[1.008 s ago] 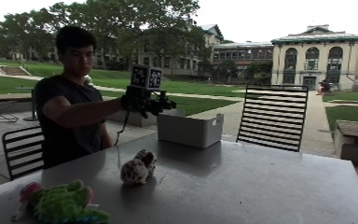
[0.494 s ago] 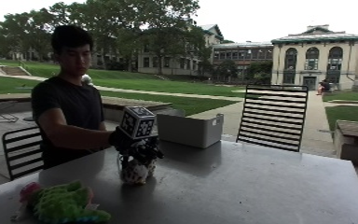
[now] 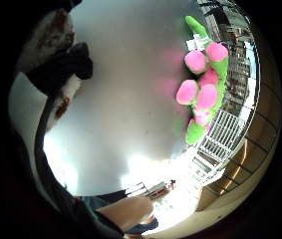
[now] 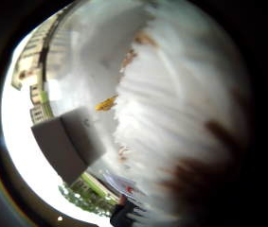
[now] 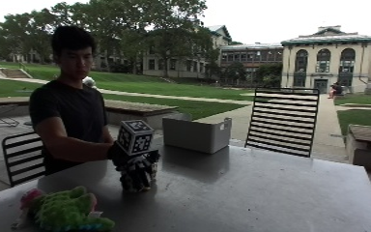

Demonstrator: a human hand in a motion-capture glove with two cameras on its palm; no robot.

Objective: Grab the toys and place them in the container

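I see my black-gloved right hand [image 5: 136, 166] down on the grey metal table [image 5: 249, 193], wrapped over the small white-and-brown plush animal [image 4: 181, 118] at the table's near-left middle. The fingers look curled around the toy, though the glove hides most of it from outside. From the thumb-side palm view, white fur with brown patches fills the frame — the toy is right against my palm.

I judge this plush to be light, soft and squashy, so it should give under the fingers and not slip. Taking it around the body seems the safest hold; a limb or ear might let it dangle and swing.

The grey rectangular open-topped container [image 5: 196, 134] stands at the far side of the table, well apart from the hand, to the right and beyond it. Nothing lies on the table between the two.

A second toy, a shaggy green plush with pink bumps [image 5: 66, 211], lies at the near-left corner, apart from the hand. A black slatted metal chair [image 5: 282, 121] stands behind the table's far edge — out of the way.
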